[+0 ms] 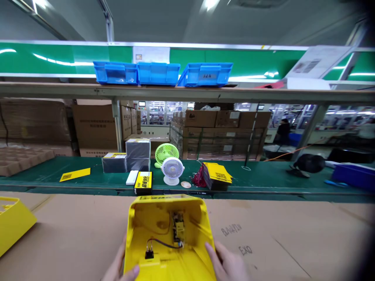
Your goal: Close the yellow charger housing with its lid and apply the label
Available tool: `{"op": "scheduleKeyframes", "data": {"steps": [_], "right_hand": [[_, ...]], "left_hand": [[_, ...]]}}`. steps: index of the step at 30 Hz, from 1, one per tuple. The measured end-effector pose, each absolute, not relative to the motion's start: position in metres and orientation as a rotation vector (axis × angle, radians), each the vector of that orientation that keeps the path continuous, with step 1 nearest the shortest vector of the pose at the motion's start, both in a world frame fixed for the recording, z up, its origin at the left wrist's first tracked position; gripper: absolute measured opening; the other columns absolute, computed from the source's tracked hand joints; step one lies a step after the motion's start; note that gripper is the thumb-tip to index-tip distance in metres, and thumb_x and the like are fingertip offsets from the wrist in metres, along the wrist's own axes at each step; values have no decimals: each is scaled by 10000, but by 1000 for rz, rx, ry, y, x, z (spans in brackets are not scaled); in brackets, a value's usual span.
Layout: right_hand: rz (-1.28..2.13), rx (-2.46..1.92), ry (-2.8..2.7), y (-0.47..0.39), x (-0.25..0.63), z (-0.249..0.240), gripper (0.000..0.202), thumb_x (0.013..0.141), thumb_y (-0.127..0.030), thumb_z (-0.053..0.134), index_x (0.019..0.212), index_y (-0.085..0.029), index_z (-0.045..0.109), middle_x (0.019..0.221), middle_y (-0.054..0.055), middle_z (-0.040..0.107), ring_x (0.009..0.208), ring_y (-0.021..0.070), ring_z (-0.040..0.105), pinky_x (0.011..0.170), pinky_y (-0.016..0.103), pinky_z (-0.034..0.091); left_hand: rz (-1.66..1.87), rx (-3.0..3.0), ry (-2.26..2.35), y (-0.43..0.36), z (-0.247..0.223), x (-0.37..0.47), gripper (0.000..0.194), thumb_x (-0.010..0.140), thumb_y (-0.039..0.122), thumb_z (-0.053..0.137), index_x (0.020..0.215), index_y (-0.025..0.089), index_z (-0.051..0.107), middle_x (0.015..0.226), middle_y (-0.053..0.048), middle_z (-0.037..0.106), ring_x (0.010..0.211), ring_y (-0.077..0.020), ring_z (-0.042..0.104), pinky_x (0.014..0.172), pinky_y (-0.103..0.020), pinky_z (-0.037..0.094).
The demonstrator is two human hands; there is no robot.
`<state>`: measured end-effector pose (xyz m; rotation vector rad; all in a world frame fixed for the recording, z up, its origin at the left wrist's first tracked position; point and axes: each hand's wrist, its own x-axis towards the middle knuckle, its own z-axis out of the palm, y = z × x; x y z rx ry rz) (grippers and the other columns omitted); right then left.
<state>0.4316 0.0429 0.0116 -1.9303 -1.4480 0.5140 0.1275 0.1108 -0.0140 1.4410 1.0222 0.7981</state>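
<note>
At the near edge of the cardboard-covered tabletop, an open yellow plastic housing lay between both hands, its hollow side up. Inside it sat a small green circuit board, with thin wires running to a black switch. The left hand clasped the housing's left wall, thumb curled over its near rim, its grip clamped on the plastic. The right hand pressed along the housing's right wall, fingers closed against it. Another yellow plastic shell rested at the tabletop's left edge. Beyond the far edge, a green belt carried a white desk fan, a green desk fan and a stack of yellow leaflets.
</note>
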Motion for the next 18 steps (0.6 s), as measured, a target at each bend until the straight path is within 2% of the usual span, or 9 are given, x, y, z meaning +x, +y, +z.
{"op": "scheduleKeyframes", "data": {"steps": [2,5,7,9,12,15,16,18], "right_hand": [[263,-1931,-1451,39,425,36,466,854,-523,313,1177,-278,542,1098,73,629,966,308,594,804,456,490],[-102,-1756,-1650,40,397,50,541,842,-493,391,1331,-261,404,1349,33,430,1249,328,358,1037,516,288],[-146,-1639,-1889,44,376,40,563,844,-468,411,1376,-303,325,1405,-10,345,1297,341,268,1073,548,181],[-139,-1634,-2022,50,366,18,552,856,-415,409,1385,-369,262,1415,-25,326,1278,361,294,1053,591,149],[-268,-1796,-1968,53,389,-14,509,858,-327,412,1347,-422,307,1330,17,449,1170,361,431,1011,622,172],[-472,-1952,-1905,45,459,-27,426,870,-304,398,1276,-430,429,1203,36,551,1117,303,482,1034,562,190],[-531,-1985,-1906,41,489,-25,392,871,-327,396,1244,-413,482,1181,52,562,1102,295,491,1042,545,188],[-664,-2095,-1826,34,555,-17,377,866,-395,390,1201,-350,557,1104,113,584,1084,310,494,1048,528,178]], "left_hand": [[843,1384,998,115,7,140,738,810,483,366,1429,208,74,1389,-25,406,1302,-249,316,1074,-413,316],[835,1414,927,122,34,173,669,876,386,255,1418,194,-87,1427,-32,344,1291,-204,344,1055,-368,348],[817,1439,848,125,41,199,662,898,425,234,1413,185,-106,1438,-55,321,1295,-199,336,1055,-354,343],[790,1449,749,128,39,223,645,901,498,213,1423,184,1,1457,-63,278,1323,-197,277,1068,-356,314],[671,1463,631,135,23,241,605,895,545,164,1372,190,275,1444,-73,308,1318,-205,295,1040,-386,338],[620,1725,852,155,-3,233,552,840,542,372,1272,207,447,1405,-88,377,1314,-241,297,1067,-426,267],[630,1860,1002,163,-13,227,548,803,521,456,1253,208,473,1411,-90,366,1333,-256,249,1087,-439,209],[613,2087,1285,180,-33,211,542,770,474,509,1236,199,497,1430,-91,331,1363,-281,135,1100,-466,129]]}}
